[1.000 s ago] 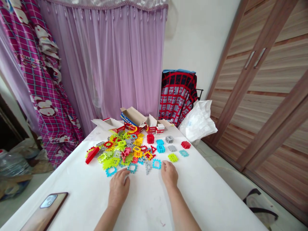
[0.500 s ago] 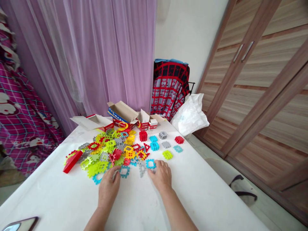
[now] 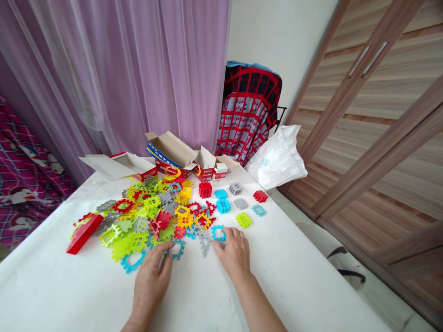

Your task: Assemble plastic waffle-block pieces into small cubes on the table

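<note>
My left hand (image 3: 154, 269) is low over the near edge of a heap of plastic gear-edged tiles. Its thumb and fingers are apart, with the fingertips at the left side of a teal square frame tile (image 3: 179, 249). To the right, my right hand (image 3: 234, 251) rests with thumb and fingers parted at the right edge of a bright blue square frame tile (image 3: 218, 227). Whether its fingertips touch that tile is hard to see. Between both hands lies a grey triangular tile (image 3: 205, 245). A blue ring-like tile (image 3: 133, 263) lies left of my left hand.
Behind the heap stand opened cardboard boxes (image 3: 175, 150). Small stacks, including a red stack (image 3: 205, 189), a blue stack (image 3: 223, 206) and a lime tile (image 3: 244, 220), sit at the right. A red triangular piece (image 3: 84, 234) lies left; a white plastic bag (image 3: 277, 159) is at the back right.
The view has shifted closer to the table, and the phone at the lower left has left the picture. Both hands stay near the same tiles, with little visible movement.
</note>
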Demonstrator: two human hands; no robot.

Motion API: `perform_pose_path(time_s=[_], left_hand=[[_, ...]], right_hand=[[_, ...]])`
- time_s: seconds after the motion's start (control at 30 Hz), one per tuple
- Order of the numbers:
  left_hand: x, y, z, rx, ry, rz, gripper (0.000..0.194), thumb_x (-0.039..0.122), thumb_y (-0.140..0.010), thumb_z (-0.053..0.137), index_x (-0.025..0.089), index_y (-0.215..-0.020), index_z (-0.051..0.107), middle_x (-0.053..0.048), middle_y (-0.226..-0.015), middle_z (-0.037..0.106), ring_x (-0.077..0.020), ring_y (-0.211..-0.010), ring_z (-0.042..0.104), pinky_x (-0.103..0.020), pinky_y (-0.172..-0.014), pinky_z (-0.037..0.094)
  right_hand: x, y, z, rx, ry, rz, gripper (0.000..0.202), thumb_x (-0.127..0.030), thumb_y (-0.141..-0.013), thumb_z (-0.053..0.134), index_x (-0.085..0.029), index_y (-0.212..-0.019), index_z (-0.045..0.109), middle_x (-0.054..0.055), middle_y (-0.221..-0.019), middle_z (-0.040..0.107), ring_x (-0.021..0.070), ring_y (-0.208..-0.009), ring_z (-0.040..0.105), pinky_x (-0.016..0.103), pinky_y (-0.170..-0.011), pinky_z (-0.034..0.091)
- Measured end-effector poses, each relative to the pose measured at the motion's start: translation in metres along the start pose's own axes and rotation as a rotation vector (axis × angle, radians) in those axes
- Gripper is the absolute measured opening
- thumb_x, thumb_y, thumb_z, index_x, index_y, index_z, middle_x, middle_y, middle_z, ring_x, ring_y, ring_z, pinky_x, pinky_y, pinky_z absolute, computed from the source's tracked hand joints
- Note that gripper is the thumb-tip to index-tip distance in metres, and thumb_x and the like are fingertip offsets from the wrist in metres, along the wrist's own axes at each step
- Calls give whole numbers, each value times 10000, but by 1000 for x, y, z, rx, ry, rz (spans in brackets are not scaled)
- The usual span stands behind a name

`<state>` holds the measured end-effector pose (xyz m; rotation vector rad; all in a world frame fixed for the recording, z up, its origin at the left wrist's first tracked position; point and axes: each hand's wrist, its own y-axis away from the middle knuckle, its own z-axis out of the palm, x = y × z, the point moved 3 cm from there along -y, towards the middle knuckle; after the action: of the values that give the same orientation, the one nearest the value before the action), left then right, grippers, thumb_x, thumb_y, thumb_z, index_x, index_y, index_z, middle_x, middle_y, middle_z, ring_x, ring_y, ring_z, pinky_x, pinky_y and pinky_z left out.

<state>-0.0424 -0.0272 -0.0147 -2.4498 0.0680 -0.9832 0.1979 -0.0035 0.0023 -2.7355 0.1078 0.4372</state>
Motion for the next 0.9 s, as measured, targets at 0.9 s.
perform_pose_path(time_s=[0.9], left_hand=[[2, 0, 0, 0, -3, 20, 275, 381, -827, 469, 265, -940, 691, -30, -939, 764, -208, -861, 711, -324, -790, 563]], right_hand=[[18, -15, 4, 310, -258, -8, 530, -323, -787, 567, -155, -1276, 449, 108, -1062, 665, 247, -1004, 587, 390, -897, 413]])
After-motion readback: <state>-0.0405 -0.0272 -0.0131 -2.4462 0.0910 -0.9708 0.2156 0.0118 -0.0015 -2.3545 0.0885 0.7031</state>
